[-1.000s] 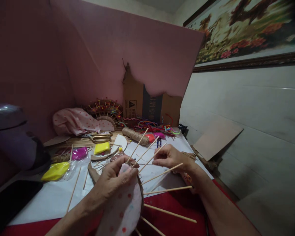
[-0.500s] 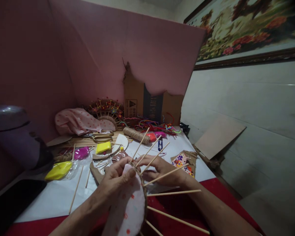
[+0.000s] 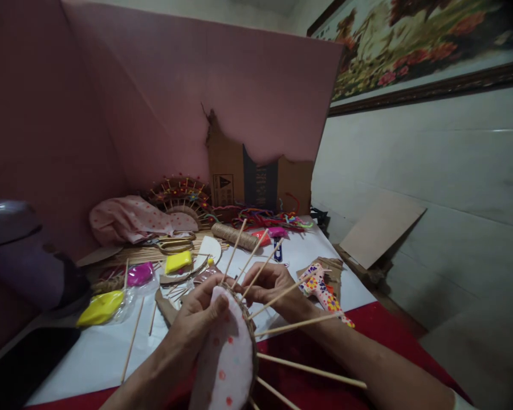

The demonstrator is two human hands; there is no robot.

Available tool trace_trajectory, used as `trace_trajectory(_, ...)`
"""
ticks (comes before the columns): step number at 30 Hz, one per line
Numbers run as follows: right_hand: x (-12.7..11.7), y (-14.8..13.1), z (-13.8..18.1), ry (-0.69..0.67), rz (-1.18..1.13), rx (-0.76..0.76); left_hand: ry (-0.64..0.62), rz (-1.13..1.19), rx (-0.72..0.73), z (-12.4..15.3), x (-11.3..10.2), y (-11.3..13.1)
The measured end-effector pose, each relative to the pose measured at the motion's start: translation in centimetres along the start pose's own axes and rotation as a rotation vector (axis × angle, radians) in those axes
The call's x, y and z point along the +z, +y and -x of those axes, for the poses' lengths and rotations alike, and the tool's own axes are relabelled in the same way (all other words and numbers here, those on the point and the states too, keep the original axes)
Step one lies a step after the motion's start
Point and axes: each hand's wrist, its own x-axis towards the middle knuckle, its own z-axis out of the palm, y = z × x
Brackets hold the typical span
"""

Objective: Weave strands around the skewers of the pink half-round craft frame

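Note:
My left hand (image 3: 199,313) grips the upper end of a half-round piece covered in white cloth with red spots (image 3: 228,359), its thumb flat on the cloth. Brown cord or trim edges the curve, and several thin wooden sticks (image 3: 312,370) fan out from it towards the right. Behind the upper sticks is my right hand (image 3: 273,287), its thumb and fingers pinched together close to the curved edge. Whatever lies between those fingertips is too small or hidden to make out.
Behind the hands lie a twine roll (image 3: 235,236), scissors (image 3: 175,244), yellow clay packets (image 3: 178,262) and coloured pipe cleaners (image 3: 265,218). A finished-looking stick fan (image 3: 179,193) leans at the back. Right sits a flower-patterned piece (image 3: 325,293); left, a dark phone-like slab (image 3: 29,364) and a tumbler (image 3: 29,262).
My right hand's fingers have drawn together into a pinch and shifted slightly right of the edge. My left hand keeps its hold. The whole view has shifted a little.

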Motion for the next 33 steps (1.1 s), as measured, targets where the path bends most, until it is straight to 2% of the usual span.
trace_trajectory(6, 0.1, 0.2, 0.4, -0.020, 0.075, -0.115, 0.039, -0.025, 0.029, 0.0, 0.4, 0.7)
trace_trajectory(10, 0.3, 0.5, 0.6, 0.013, 0.057, -0.084, 0.049, -0.069, 0.088, -0.2, 0.4, 0.4)
trace_trajectory(19, 0.6, 1.1, 0.8, 0.054, -0.082, 0.004, 0.184, -0.193, 0.238, -0.3, 0.4, 0.0)
trace_trajectory(23, 0.5, 1.0, 0.8, 0.067, -0.102, 0.016, 0.218, -0.220, 0.249, -0.1, 0.6, 0.1)
trace_trajectory(28, 0.6, 0.8, 0.8, 0.053, -0.092, 0.039, 0.225, -0.214, 0.276, -0.1, 0.6, -0.1)
trace_trajectory(33, 0.6, 0.6, 0.9, 0.069, -0.096, 0.046, 0.182, -0.165, 0.271, -0.2, 0.7, 0.0)
